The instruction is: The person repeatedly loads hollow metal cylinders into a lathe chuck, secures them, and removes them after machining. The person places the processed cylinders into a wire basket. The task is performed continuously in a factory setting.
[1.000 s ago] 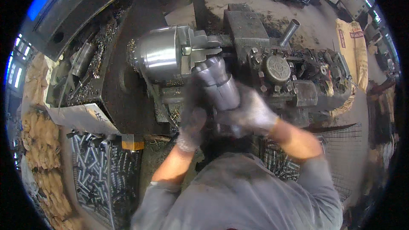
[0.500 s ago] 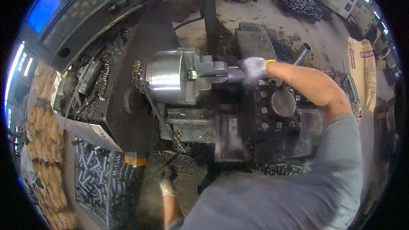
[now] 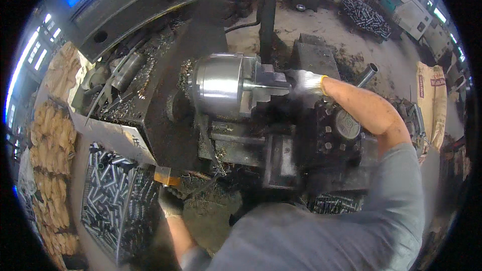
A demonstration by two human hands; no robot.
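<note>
My right hand (image 3: 308, 82), in a white knitted glove with a yellow cuff, is at the open ends of the jaws (image 3: 268, 84) of a shiny lathe chuck (image 3: 219, 86). Its fingers are curled and blurred, and whatever lies between them is hidden. Low on the left, my gloved left hand (image 3: 171, 205) is beside an orange block (image 3: 166, 176) at the machine's lower corner. Its darkened fingers blend into the shadow. A dark, thin bar (image 3: 201, 188) slants from below the machine toward this hand; whether it is gripped I cannot tell.
Right of the chuck stands a dark tool turret (image 3: 347, 124) with bolts. A metal pipe (image 3: 368, 75) sticks up behind it. A crate of metal tubes (image 3: 108, 190) is at the lower left, beside stacked tan sacks (image 3: 49, 145). Metal chips (image 3: 143, 83) litter the machine.
My left hand has moved left toward the orange block. The metal cylinder seen earlier between my right hand and the jaws no longer shows; that hand is now closer to the jaws. The view has shifted.
</note>
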